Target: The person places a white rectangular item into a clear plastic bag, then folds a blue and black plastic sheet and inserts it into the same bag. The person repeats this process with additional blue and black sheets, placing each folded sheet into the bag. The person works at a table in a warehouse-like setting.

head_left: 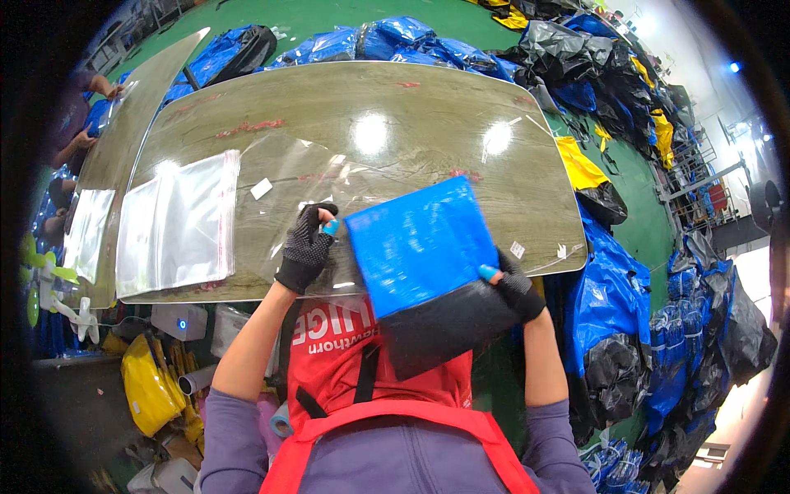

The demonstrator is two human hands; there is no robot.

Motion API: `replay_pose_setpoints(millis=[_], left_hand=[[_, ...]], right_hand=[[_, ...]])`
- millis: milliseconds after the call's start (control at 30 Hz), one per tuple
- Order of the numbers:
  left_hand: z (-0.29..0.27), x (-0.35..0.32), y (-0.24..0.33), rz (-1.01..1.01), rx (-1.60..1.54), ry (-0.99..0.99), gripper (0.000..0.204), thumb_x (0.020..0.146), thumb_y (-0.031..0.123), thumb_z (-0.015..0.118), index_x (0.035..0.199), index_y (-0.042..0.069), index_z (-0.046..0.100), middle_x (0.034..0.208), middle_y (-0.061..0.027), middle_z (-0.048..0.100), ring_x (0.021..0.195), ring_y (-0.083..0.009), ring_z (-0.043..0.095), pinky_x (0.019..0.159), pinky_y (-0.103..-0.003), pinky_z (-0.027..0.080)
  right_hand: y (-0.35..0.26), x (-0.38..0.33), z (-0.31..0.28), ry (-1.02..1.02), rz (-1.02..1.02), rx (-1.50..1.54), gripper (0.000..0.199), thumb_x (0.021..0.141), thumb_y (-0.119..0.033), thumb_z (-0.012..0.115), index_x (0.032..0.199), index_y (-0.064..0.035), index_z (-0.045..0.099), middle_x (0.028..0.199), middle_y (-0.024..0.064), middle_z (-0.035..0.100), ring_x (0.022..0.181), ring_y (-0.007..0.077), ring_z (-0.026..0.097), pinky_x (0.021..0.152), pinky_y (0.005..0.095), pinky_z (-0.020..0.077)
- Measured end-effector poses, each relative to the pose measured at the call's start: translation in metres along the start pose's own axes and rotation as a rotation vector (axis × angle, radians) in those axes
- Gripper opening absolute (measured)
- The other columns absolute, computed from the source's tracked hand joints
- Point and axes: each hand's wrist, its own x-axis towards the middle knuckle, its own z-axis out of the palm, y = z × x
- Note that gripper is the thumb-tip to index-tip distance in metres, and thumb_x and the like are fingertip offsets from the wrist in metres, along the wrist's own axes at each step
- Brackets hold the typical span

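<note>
Right hand point(518, 290): pinching folded sheet point(420, 245) by right edge | left hand point(305, 253): left of sheet, curled, grip unclear | sheet's long axis: top leaning left

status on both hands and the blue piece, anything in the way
Right hand gripping blue-and-black piece at its right edge. Left hand curled by clear film, grip unclear. White scrap beyond left hand, apart.

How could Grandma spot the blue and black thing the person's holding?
Find the big brown table. Over its near edge, the gloved right hand holds a flat blue-and-black piece. Unlike the clear bags to its left, it's solid blue above black.
</note>
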Motion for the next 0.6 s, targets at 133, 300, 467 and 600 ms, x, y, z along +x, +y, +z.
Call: replay_pose_setpoints(millis=[133,300,467,600], left_hand=[[-0.016,-0.007,0.032,0.081,0.135,-0.352,0.010,0.084,0.010,0.057,0.089,0.003,0.054,0.100,-0.0164,0.060,0.094,-0.0302,0.058,0.085,-0.037,0.046],[-0.030,-0.031,0.055,0.348,0.301,-0.404,0.019,0.072,0.001,0.059,0.090,0.005,0.055,0.112,-0.0196,0.058,0.105,-0.0381,0.055,0.090,-0.042,0.045],[-0.029,-0.040,0.059,0.305,0.430,-0.362,0.020,0.076,0.008,0.064,0.094,0.007,0.058,0.115,-0.0176,0.059,0.113,-0.0383,0.052,0.100,-0.049,0.037],[-0.026,-0.055,0.054,0.280,0.557,-0.295,0.028,0.081,0.017,0.064,0.107,0.008,0.059,0.119,-0.0175,0.058,0.121,-0.0405,0.047,0.106,-0.053,0.030]], right_hand=[[0.054,-0.005,0.045,-0.357,-0.102,-0.379,0.057,0.074,-0.022,0.079,0.116,-0.0047,0.044,0.102,0.0074,0.054,0.087,0.0165,0.054,0.078,0.0322,0.0481],[0.063,0.050,0.051,-0.125,0.045,0.121,0.029,0.083,-0.030,0.069,0.091,-0.0071,0.054,0.084,0.0024,0.059,0.076,0.0115,0.055,0.072,0.0300,0.0489],[0.023,0.073,0.049,-0.383,-0.394,-0.582,0.040,0.092,-0.038,0.056,0.115,-0.0059,0.055,0.088,0.0030,0.060,0.078,0.0139,0.058,0.071,0.0285,0.0508],[0.020,0.030,0.060,-0.156,-0.094,-0.048,0.049,0.090,-0.040,0.059,0.122,-0.0036,0.052,0.104,0.0036,0.059,0.086,0.0111,0.056,0.077,0.0258,0.0471]])
